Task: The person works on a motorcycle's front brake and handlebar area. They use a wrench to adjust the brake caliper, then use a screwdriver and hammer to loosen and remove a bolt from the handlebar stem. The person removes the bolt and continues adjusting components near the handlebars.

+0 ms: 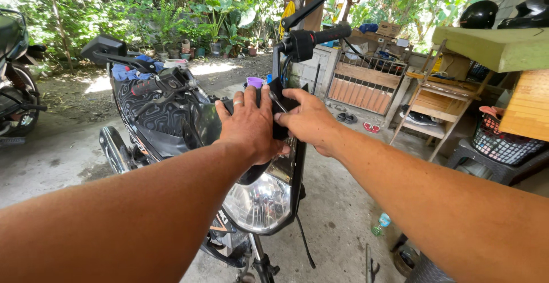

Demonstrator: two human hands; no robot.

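Observation:
A black motorcycle faces me, its round headlight (258, 203) low in the middle of the head view. My left hand (249, 127), a ring on one finger, lies flat over the top of the black headlight cowl (293, 168). My right hand (309, 120) grips the dark upper edge of the cowl from the right side, fingers curled over it. The two hands touch each other. One handlebar grip (329, 34) sticks out above my right hand, the other handlebar grip (150, 86) with a mirror (104, 47) lies to the left.
Another motorcycle (14, 77) stands at the far left. A wooden shelf stand (434, 103), a dark basket (503, 145) and two black helmets (479, 14) are at the right. A plastic bottle (380, 224) lies on the concrete floor. Plants and pots fill the back.

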